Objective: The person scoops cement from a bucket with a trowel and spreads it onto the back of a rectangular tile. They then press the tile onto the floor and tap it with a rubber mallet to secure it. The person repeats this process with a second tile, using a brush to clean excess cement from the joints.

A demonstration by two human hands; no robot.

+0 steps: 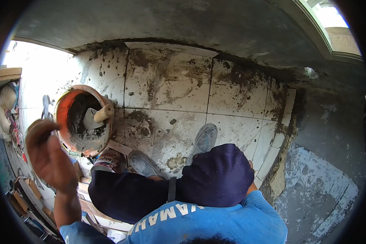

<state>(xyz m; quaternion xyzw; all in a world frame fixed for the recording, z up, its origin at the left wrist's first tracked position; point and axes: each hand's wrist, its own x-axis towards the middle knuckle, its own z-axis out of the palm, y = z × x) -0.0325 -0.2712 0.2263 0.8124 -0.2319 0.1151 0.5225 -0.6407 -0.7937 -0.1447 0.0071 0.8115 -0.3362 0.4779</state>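
My left hand (53,158) is raised beside the near left rim of an orange bucket (61,107). Its fingers curve but stand apart, and nothing shows between them. Grey wet mortar (87,140) lies inside the bucket. A trowel rests in it, its grey blade (91,119) in the mortar and its wooden handle (104,113) leaning over the right rim. My right hand (252,166) is mostly hidden behind my bent knee; only a sliver of skin shows, so its fingers cannot be made out.
White floor tiles (183,89) are splashed with mortar. A labelled container (108,160) stands close to the bucket. Grey plastered wall (183,24) runs along the far side; the right wall (313,187) has peeling pale-blue paint. Cloths (7,105) and boards (30,189) lie at left.
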